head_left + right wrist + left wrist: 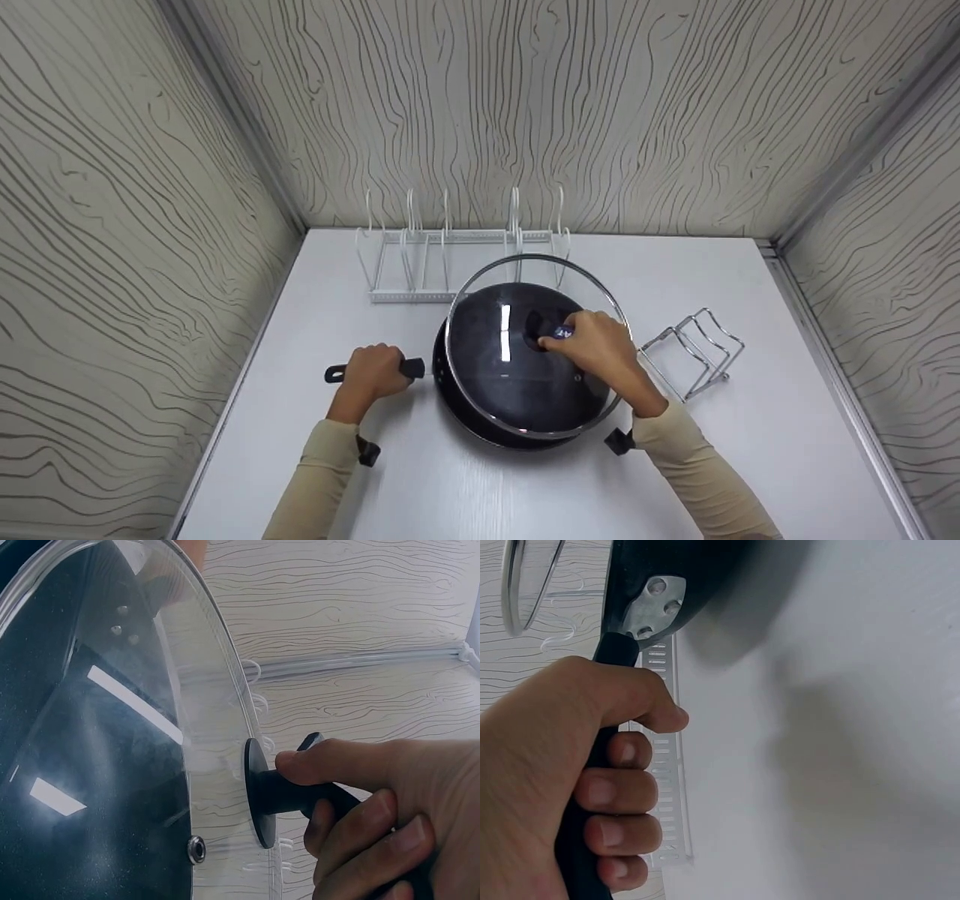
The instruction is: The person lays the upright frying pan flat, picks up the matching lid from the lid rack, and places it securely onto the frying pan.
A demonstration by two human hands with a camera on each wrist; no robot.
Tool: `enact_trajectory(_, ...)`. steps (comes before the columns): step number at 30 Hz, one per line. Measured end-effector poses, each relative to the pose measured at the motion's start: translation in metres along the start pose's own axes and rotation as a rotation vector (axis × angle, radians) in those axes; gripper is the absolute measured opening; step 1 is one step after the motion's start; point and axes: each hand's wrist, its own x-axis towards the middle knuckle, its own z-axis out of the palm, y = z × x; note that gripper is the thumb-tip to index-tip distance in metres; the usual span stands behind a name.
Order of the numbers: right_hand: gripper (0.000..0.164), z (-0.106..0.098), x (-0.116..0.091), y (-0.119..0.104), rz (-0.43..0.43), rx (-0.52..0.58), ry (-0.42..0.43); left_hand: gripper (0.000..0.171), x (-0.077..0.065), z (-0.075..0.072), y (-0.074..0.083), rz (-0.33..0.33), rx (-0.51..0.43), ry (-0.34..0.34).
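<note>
A dark frying pan [487, 431] is at the middle of the white table, its black handle [414, 367] pointing left. My left hand [373, 371] grips that handle, the fingers curled round it in the left wrist view. Over the pan, tilted and offset from its rim, is a clear glass lid [536, 259] with a metal edge. My right hand [600, 345] holds the lid by its black knob [281, 791], thumb and fingers wrapped about it. Through the glass the dark inside of the pan shows. Part of the knob is hidden by the fingers.
Behind the pan stands a white wire rack [420, 296] with several upright loops. To the right of the pan lies a small chrome wire rack [697, 352]. Wood-patterned panels [480, 112] enclose the white table [300, 300] at the back and both sides.
</note>
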Motion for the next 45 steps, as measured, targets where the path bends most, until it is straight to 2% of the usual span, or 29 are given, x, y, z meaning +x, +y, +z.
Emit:
enact_trajectory(10,0.042,0.004,0.005,-0.007,-0.012,-0.004,-0.047,0.021,0.001,0.002,-0.001,0.01,-0.006,0.002)
enact_trajectory(34,0.047,0.023,0.013,-0.014,0.013,0.003,-0.102,0.021,0.0,0.0,0.0,0.022,0.001,0.031)
enact_trajectory(45,0.046,0.03,0.015,-0.012,0.014,-0.003,-0.112,0.023,0.001,0.001,-0.001,0.017,0.009,0.009)
